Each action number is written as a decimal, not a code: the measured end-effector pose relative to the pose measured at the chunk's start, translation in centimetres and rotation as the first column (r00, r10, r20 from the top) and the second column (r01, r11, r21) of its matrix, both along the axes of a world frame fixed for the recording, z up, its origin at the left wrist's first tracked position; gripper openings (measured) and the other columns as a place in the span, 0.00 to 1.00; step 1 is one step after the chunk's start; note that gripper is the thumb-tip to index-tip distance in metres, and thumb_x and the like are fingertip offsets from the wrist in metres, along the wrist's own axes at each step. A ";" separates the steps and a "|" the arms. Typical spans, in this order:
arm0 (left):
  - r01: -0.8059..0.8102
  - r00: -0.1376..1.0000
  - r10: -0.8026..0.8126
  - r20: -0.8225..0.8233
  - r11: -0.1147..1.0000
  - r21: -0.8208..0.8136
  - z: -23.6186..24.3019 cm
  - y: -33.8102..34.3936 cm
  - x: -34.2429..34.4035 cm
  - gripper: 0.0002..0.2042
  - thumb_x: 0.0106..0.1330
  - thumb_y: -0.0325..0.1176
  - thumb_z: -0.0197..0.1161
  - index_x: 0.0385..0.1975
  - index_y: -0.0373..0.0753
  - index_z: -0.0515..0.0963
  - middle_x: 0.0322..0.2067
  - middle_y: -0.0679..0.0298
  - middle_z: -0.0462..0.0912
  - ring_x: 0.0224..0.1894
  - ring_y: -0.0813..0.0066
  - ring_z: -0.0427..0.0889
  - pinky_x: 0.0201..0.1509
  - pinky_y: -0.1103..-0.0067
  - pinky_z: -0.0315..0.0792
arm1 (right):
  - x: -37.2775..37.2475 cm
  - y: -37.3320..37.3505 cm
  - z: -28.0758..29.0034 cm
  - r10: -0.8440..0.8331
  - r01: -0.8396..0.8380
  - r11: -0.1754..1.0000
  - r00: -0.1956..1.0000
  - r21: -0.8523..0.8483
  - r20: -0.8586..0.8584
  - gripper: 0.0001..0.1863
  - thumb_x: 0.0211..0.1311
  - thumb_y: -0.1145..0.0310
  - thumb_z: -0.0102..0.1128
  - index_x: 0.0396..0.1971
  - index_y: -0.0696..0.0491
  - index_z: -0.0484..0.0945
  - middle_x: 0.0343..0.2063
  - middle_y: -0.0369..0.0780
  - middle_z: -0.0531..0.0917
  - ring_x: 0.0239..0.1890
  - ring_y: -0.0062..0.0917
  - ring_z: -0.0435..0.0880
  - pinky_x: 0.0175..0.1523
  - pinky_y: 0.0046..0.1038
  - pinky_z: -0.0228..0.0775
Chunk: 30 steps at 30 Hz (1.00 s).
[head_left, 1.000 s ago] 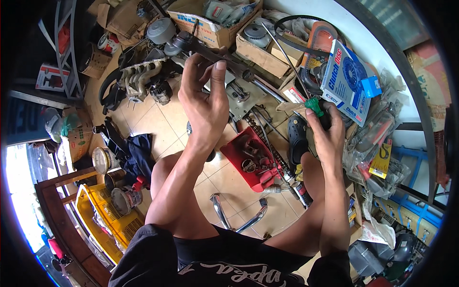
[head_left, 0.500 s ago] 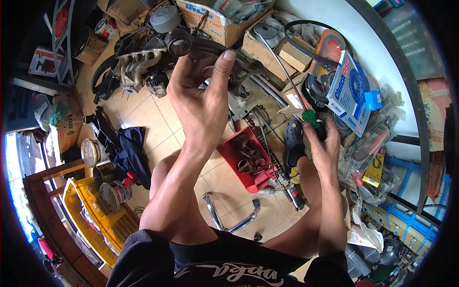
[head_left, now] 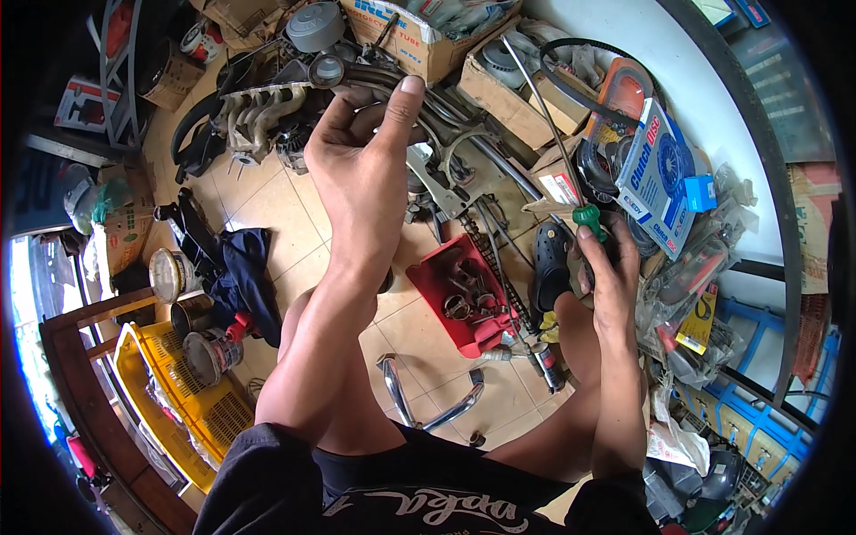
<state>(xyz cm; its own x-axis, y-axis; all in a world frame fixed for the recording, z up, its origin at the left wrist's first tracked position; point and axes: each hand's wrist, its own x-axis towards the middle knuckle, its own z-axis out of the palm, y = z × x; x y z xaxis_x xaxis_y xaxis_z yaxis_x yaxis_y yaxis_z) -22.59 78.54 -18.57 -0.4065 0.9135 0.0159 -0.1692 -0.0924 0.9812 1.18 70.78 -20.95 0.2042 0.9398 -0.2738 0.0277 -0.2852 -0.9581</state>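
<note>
- Left hand [head_left: 357, 187] is raised above the floor [head_left: 276, 227], thumb and curled fingers clamped on a dark metal rod [head_left: 370, 78]; compared with a second ago, the wrist is much the same but the rod has turned in the grip.
- Ring end [head_left: 342, 71] of the rod sits to the left of the thumb: round, thick-rimmed, its hole now facing up toward the eye, where one second earlier it showed more from the side and looked darker.
- Shank of the rod is brown-grey with a dull sheen, running right behind the thumb; the far end seems to open into a fork, hard to part from the metal pieces behind it.
- Red tray [head_left: 459, 294] lies on the floor below, dark metal parts inside, unchanged.
- Screwdriver [head_left: 587, 217] has a green handle and a long thin shaft slanting up and left, as before.
- Right hand [head_left: 615, 267] is closed around that handle, thumb along it, its hold little altered.
</note>
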 end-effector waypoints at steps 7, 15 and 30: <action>0.151 0.907 -0.015 0.421 0.945 -0.292 -1.7 1.1 -1.2 0.13 0.64 0.41 0.64 0.40 0.39 0.76 0.33 0.68 0.80 0.26 0.80 0.77 0.39 0.82 0.75 | 0.7 -0.6 -0.4 0.049 -0.066 0.984 0.993 0.163 0.105 0.16 0.60 0.61 0.63 0.41 0.56 0.73 0.20 0.29 0.74 0.15 0.12 0.66 0.21 0.15 0.56; 0.348 0.625 -0.032 0.780 0.906 -0.242 -3.7 1.7 -2.3 0.09 0.69 0.37 0.56 0.26 0.46 0.69 0.16 0.76 0.68 0.20 0.83 0.72 0.41 0.79 0.78 | -0.2 -1.4 -0.4 0.149 -0.377 0.857 0.835 0.352 0.530 0.17 0.60 0.60 0.61 0.37 0.60 0.76 0.24 0.43 0.80 0.25 0.33 0.81 0.32 0.29 0.71; 0.301 0.436 0.208 0.876 0.884 -0.359 -3.9 1.7 -2.3 0.07 0.68 0.31 0.56 0.34 0.34 0.77 0.36 0.55 0.82 0.34 0.67 0.84 0.49 0.73 0.81 | -2.0 -2.2 0.1 0.183 -0.425 0.835 0.814 0.351 0.551 0.15 0.59 0.61 0.62 0.36 0.58 0.76 0.25 0.44 0.80 0.25 0.40 0.80 0.31 0.31 0.72</action>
<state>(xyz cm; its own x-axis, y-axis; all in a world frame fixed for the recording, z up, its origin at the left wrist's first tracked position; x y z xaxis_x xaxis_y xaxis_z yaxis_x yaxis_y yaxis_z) -24.93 80.20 -22.49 0.0841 0.7295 -0.6788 -0.9341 0.2949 0.2013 -0.85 68.61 -20.89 -0.1244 0.9641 0.2347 0.5233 0.2647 -0.8100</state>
